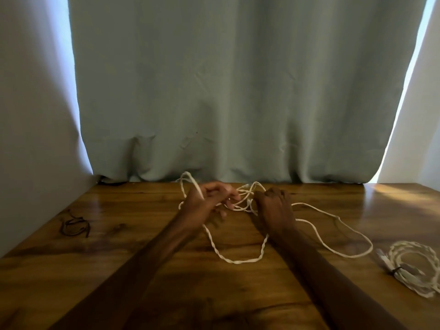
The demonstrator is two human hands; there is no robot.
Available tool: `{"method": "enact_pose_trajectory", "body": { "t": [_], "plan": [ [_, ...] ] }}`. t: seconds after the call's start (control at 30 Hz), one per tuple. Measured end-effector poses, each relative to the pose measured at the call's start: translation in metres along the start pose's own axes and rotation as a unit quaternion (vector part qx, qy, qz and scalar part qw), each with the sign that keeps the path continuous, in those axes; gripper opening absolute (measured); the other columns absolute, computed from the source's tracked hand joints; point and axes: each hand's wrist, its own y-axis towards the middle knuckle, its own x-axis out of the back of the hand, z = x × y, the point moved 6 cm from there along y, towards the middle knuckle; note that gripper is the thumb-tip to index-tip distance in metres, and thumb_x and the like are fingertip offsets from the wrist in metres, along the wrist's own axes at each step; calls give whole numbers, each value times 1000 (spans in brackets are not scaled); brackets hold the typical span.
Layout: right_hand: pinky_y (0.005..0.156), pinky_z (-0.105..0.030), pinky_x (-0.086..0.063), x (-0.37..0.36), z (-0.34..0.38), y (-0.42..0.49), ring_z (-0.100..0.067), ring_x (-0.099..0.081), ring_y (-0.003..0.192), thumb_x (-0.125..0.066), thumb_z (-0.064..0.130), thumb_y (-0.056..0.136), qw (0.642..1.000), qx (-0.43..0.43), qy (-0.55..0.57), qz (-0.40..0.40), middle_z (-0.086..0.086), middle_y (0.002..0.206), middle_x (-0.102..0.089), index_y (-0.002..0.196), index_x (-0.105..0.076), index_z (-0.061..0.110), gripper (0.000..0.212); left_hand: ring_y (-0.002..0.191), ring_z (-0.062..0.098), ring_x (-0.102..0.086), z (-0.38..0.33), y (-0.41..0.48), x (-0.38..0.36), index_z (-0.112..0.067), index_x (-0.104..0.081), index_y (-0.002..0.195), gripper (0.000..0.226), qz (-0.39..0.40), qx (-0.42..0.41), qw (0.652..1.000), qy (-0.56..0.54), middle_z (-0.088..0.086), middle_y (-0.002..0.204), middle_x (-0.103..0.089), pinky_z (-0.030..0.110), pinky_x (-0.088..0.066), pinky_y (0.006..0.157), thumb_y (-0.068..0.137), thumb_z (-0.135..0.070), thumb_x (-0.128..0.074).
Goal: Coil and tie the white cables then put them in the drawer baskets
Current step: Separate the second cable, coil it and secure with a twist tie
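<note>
Curtain (238,91): a grey-green sheet hangs across the whole back, from 10 to 2 o'clock, with daylight at both edges.
Bench (142,270): a glossy wooden top fills the lower half of the view; no drawer or basket is in sight.
Loose cable (238,260): a long white cable sprawls over the middle of the bench, one twisted loop sagging toward 6 o'clock, a wide loop running out toward 4 o'clock, and a tangle bunched between the hands at 12 o'clock.
Tied cable (414,265): at 4 o'clock, near the bench edge, a second white cable lies already coiled, with a dark tie around it.
Dark ties (76,226): thin dark strands lie at 9 o'clock, well apart from the hands.
Left hand (207,203): raised just above the bench, its grip is closed on a tall loop of the loose cable that stands up behind the knuckles.
Right hand (276,206): seen knuckles up, curled over the tangle; its grip looks closed on the strands, though the fingertips are hidden.
Step in hand: judged to be gathering the loose cable into coils.
Doing it well: keep the left grip as the anchor, feed even loops in with the right, shake out the twist in the near loop first, and hold the bundle firmly before reaching for a tie.
</note>
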Motion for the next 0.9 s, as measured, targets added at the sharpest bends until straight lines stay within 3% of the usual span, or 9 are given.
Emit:
{"method": "enact_pose_trajectory", "body": {
  "t": [0.07,0.17,0.23,0.3,0.43,0.53,0.67,0.83,0.9],
  "plan": [
    [96,-43,-42,5,3,-2,-29,-60,109,-73,29,88,998,19,44,-29,-8,105,-72,119,-67,21,32,108,7,-68,12,-4,-14,-20,-69,126,25,20,-57,987,151,-7,124,-71,28,-60,86,104,-24,-58],
    [75,-35,-42,13,6,-5,-23,-59,84,-52,35,103,978,45,184,-87,-5,87,-70,101,-71,21,24,146,-7,-25,31,-3,-24,-25,-34,158,57,39,-127,941,312,-6,164,-32,12,-21,119,105,-23,-55],
    [73,-37,-44,14,9,-6,-14,-55,78,-44,37,107,959,63,269,-66,-1,82,-68,92,-71,20,35,154,6,-15,36,0,-24,-29,-13,164,78,27,-150,922,355,-5,170,-11,16,-18,121,101,-14,-56],
    [76,-33,-47,15,14,-9,-7,-58,79,-47,33,108,936,79,341,-33,3,84,-70,97,-73,20,31,140,14,-38,35,5,-19,-37,-11,163,87,-12,-162,907,388,-3,168,-8,19,-41,106,97,-7,-59],
    [80,-27,-54,8,12,-8,-3,-66,90,-51,35,106,907,60,416,2,12,97,-73,108,-70,29,19,131,26,-52,50,16,-5,-27,-43,153,47,-27,-111,877,466,6,155,-41,36,-45,104,106,-33,-49],
    [83,-31,-57,-7,11,-6,-1,-65,94,-62,37,100,917,46,392,58,16,102,-69,111,-62,31,13,115,19,-60,42,18,8,-17,-64,128,30,-86,-124,899,410,3,129,-64,26,-44,95,107,-33,-49],
    [89,-32,-50,-12,11,-5,-2,-56,101,-69,38,94,939,46,337,42,16,111,-63,114,-64,31,21,99,5,-59,21,19,15,-17,-67,115,22,-114,-159,922,334,-3,112,-65,19,-46,87,108,-30,-51],
    [100,-42,-46,-16,6,-5,-17,-54,114,-72,34,81,950,45,308,17,4,118,-63,105,-70,30,25,73,4,-58,-6,22,42,-16,-68,110,19,-230,-155,958,73,-9,86,-65,18,-45,63,105,-31,-58],
    [103,-44,-45,-22,0,-5,-17,-53,118,-72,31,81,948,27,315,28,4,122,-61,109,-69,33,28,61,4,-49,-14,25,64,-15,-66,108,17,-274,-147,950,-34,-11,73,-59,18,-38,51,106,-28,-56]
  ]
}}
